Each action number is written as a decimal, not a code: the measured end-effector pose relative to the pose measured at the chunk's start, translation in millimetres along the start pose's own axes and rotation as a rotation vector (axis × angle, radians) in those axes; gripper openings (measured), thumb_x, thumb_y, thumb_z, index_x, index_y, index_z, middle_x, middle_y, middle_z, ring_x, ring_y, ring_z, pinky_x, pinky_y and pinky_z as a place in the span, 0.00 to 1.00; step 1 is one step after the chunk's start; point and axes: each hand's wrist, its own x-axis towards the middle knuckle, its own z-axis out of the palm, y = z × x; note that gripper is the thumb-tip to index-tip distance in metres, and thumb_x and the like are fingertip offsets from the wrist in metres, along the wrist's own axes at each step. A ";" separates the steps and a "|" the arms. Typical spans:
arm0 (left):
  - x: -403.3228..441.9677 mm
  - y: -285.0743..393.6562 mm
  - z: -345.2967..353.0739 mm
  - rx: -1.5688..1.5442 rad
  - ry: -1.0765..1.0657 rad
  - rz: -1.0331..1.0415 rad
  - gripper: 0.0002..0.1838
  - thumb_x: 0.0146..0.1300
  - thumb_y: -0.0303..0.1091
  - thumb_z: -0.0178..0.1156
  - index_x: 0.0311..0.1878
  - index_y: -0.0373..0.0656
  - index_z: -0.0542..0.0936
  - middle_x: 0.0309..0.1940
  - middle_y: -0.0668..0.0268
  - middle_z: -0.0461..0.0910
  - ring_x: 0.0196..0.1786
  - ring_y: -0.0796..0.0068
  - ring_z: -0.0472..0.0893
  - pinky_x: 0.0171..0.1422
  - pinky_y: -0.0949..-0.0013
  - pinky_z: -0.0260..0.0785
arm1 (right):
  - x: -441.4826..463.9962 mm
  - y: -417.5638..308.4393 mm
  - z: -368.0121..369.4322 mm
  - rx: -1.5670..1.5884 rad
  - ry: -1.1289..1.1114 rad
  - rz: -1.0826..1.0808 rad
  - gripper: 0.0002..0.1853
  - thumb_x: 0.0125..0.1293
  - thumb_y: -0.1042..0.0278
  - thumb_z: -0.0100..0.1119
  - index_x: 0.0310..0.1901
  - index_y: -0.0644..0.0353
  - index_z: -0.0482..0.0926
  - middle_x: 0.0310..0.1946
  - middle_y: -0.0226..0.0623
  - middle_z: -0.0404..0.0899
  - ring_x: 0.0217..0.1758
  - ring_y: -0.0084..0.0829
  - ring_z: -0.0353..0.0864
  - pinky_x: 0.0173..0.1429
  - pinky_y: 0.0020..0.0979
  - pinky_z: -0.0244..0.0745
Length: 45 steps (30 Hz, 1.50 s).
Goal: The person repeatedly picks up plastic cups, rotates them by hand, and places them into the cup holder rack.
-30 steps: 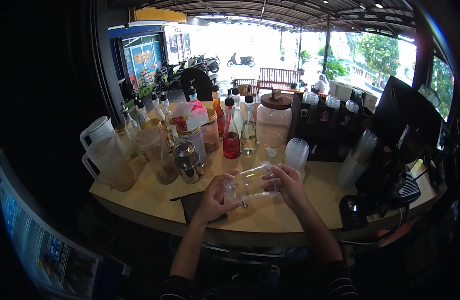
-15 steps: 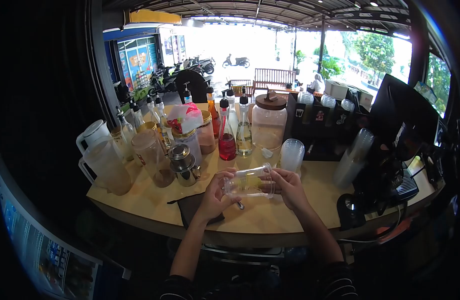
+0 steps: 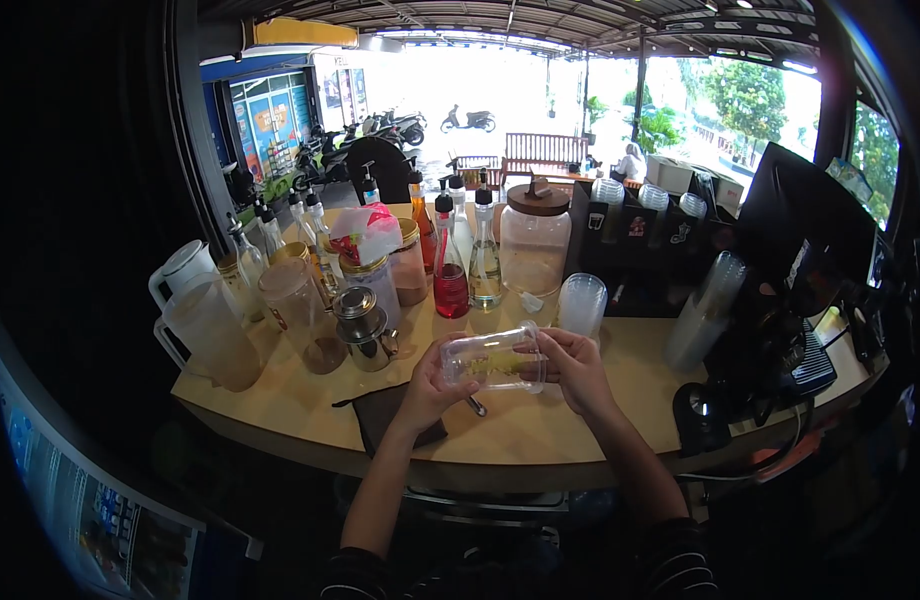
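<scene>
A clear plastic cup with a yellow print lies on its side in the air above the counter. My left hand is closed round its base end. At the rim end, my right hand grips it with thumb and fingers. Below the cup, a dark cloth lies near the counter's front edge, with the shiny end of a utensil beside it. A stack of clear cups stands just behind my right hand. To the left is a metal drip coffee filter on a glass.
Plastic pitchers, a lidded jar and pump bottles crowd the counter's left and back. More stacked cups stand at right, near a dark machine. The counter ends close to my forearms.
The cup has turned slightly in my hands, and its yellow print shows differently. My left fingers now wrap further round the base. The view has shifted a little.
</scene>
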 end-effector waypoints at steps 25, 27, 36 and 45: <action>60.8 31.4 56.2 0.001 0.153 0.261 0.32 0.49 0.28 0.70 0.56 0.37 0.65 0.49 0.61 0.72 0.53 0.72 0.73 0.59 0.68 0.65 | -18.9 -38.2 -19.5 -0.417 0.040 -0.208 0.17 0.62 0.69 0.59 0.48 0.64 0.66 0.40 0.38 0.75 0.46 0.28 0.79 0.42 0.28 0.77; 75.1 39.1 70.0 0.059 0.167 0.341 0.33 0.48 0.29 0.71 0.56 0.38 0.64 0.49 0.60 0.70 0.54 0.71 0.72 0.59 0.67 0.65 | -23.8 -61.1 -28.2 -0.668 0.119 -0.397 0.19 0.60 0.70 0.62 0.49 0.63 0.66 0.44 0.39 0.72 0.46 0.28 0.78 0.41 0.28 0.76; 141.9 52.6 143.2 0.796 -0.054 0.673 0.43 0.36 0.38 0.77 0.56 0.40 0.64 0.51 0.57 0.70 0.56 0.63 0.72 0.59 0.61 0.66 | -15.9 -132.5 -57.4 -1.465 0.222 -0.859 0.37 0.52 0.49 0.66 0.62 0.51 0.64 0.52 0.41 0.64 0.49 0.38 0.75 0.41 0.35 0.78; 256.5 14.2 124.9 0.863 -0.143 0.471 0.35 0.55 0.37 0.66 0.62 0.38 0.60 0.59 0.53 0.63 0.61 0.62 0.68 0.62 0.63 0.69 | 113.2 -193.1 -154.4 -1.445 0.391 -0.933 0.34 0.54 0.48 0.62 0.60 0.52 0.65 0.52 0.45 0.67 0.49 0.47 0.76 0.43 0.43 0.77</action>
